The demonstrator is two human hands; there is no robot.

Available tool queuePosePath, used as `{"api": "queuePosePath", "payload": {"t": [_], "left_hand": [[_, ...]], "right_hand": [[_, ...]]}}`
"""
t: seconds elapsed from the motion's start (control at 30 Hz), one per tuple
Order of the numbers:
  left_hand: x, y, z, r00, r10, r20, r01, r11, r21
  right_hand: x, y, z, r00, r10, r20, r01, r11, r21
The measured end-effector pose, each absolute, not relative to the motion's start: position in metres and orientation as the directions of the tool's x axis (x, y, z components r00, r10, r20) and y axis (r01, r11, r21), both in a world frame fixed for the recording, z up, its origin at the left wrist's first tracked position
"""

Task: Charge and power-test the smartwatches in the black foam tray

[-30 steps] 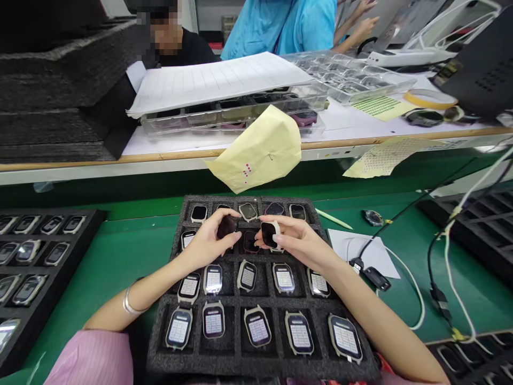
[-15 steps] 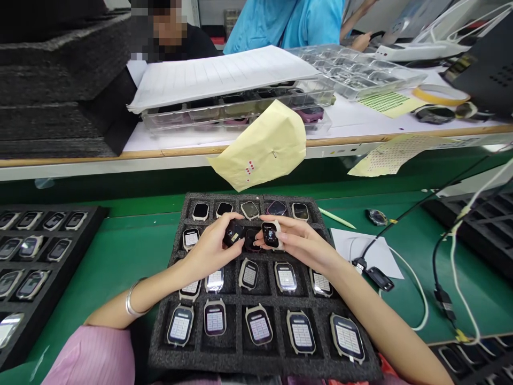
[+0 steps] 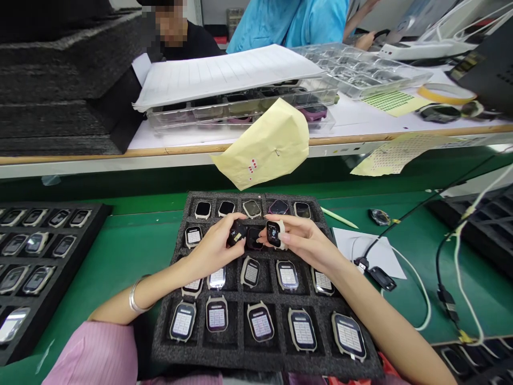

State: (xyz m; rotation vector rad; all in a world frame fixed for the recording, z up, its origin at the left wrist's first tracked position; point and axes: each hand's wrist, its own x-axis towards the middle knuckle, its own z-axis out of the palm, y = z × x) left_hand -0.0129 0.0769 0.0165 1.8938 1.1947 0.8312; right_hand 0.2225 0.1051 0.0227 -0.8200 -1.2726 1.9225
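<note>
A black foam tray (image 3: 240,350) on the green bench holds rows of small smartwatch bodies, several with lit screens. Over its second row my left hand (image 3: 214,247) is closed on a dark watch body (image 3: 237,233) with a lit screen. Close beside it, my right hand (image 3: 306,240) pinches a white-cased watch body (image 3: 274,234), its screen lit and facing me. The two held watches are a few centimetres apart. Between them a dark watch (image 3: 254,238) lies in its tray cell.
Another foam tray of watches (image 3: 36,251) lies at the left. Cables with a charger clip (image 3: 380,278), a white paper and a loose watch (image 3: 379,216) lie at the right. A yellow sheet (image 3: 266,144) hangs off the raised shelf, where clear trays stand and other people work.
Both held watch screens went from dark to lit. My hands stayed over the tray's second row, the left one turning its watch slightly.
</note>
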Motion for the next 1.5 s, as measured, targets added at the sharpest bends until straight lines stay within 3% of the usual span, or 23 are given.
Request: {"api": "queuePosePath", "payload": {"t": [1.5], "left_hand": [[-0.0155,0.0771,0.0172,0.351,0.925,0.147,0.464,-0.309,0.83]], "right_hand": [[0.2183,0.0993,0.031,-0.525,0.841,-0.131,-0.161,-0.25,-0.955]]}}
